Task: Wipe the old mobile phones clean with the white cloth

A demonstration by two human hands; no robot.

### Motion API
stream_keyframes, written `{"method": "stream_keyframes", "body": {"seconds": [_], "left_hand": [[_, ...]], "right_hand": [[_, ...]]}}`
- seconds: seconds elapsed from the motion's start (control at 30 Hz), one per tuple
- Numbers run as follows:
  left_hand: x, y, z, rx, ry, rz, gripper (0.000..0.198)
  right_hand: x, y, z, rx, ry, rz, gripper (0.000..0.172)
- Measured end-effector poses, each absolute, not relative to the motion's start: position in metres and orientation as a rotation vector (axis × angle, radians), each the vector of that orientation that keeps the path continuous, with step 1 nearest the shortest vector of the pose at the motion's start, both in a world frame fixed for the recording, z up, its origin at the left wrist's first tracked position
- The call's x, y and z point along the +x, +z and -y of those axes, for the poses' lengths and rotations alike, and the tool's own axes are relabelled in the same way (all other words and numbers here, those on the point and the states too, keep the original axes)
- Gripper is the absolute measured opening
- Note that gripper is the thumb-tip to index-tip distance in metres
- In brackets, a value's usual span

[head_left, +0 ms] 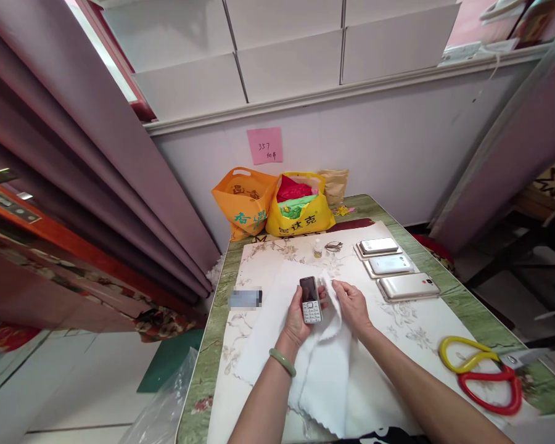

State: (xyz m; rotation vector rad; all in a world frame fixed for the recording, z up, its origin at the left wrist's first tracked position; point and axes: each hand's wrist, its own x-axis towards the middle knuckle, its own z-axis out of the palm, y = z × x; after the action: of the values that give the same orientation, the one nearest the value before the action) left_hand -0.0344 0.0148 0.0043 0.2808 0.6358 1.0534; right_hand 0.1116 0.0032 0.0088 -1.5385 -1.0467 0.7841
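Keypad phone: one keypad phone (311,300), upright with screen and keys facing the camera, was held just above the middle of the table (203,370).
Left hand: the left hand (300,320) was wrapped around the keypad phone from below and from its left, with the fingers closed on its sides and the wrist bent up. One green bracelet (282,362) sat on that wrist.
Right hand: the right hand (353,305) was just right of the keypad phone, palm down, with thumb and fingers pinched shut on a fold of cloth.
White cloth: one white cloth (333,370) touched the keypad phone's right edge and hung down below it between the forearms.
Smartphones: three lay face down in a row, right of and beyond the keypad phone: a far smartphone (379,246), a middle smartphone (390,264) and a near smartphone (407,287).
Small bottle: one small bottle (317,248) stood just beyond the keypad phone.
Scissors: one pair of scissors (483,373), with one yellow and one red handle loop, lay well to the right of the keypad phone and nearer the camera.
Bags: three stood well beyond the keypad phone at the wall: an orange bag (245,206), a yellow bag (300,216) and a brown paper bag (335,185).
Pink note: one pink note (264,145) was stuck on the wall above the bags.
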Motion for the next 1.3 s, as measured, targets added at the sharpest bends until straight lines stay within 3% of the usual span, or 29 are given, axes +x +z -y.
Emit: {"method": "stream_keyframes", "body": {"seconds": [0.13, 0.27, 0.4, 0.53, 0.67, 0.73, 0.8, 0.9, 1.03, 1.3], "left_hand": [[-0.03, 0.005, -0.013, 0.394, 1.146, -0.735, 0.035], [-0.026, 0.005, -0.01, 0.515, 1.191, -0.801, 0.042], [-0.023, 0.002, -0.008, 0.473, 1.295, -0.851, 0.044], [-0.026, -0.002, -0.013, 0.317, 1.336, -0.839, 0.038], [-0.034, -0.006, -0.021, 0.095, 1.235, -0.687, 0.024], [-0.038, -0.005, -0.023, 0.022, 1.183, -0.616, 0.019], [-0.04, -0.004, -0.024, -0.004, 1.164, -0.583, 0.016], [-0.041, -0.001, -0.024, 0.007, 1.156, -0.585, 0.015], [-0.041, -0.001, -0.023, 0.029, 1.164, -0.595, 0.015], [-0.039, -0.006, -0.023, -0.022, 1.174, -0.676, 0.021]], "right_hand": [[0.113, 0.015, -0.009, -1.581, 0.653, 1.043, 0.047], [0.1, 0.011, -0.013, -1.554, 0.822, 0.894, 0.059], [0.087, 0.007, -0.013, -1.481, 0.95, 1.019, 0.058], [0.097, 0.015, -0.016, -1.458, 0.779, 1.181, 0.048], [0.114, 0.026, 0.0, -1.483, 0.413, 1.363, 0.05], [0.116, 0.027, 0.019, -1.512, 0.35, 1.512, 0.041], [0.111, 0.024, 0.04, -1.548, 0.42, 1.78, 0.032], [0.098, 0.017, 0.063, -1.661, 0.455, 2.053, 0.031], [0.095, 0.015, 0.071, -1.739, 0.467, 2.08, 0.007], [0.151, 0.047, 0.098, -1.302, 0.753, 2.313, 0.017]]}}
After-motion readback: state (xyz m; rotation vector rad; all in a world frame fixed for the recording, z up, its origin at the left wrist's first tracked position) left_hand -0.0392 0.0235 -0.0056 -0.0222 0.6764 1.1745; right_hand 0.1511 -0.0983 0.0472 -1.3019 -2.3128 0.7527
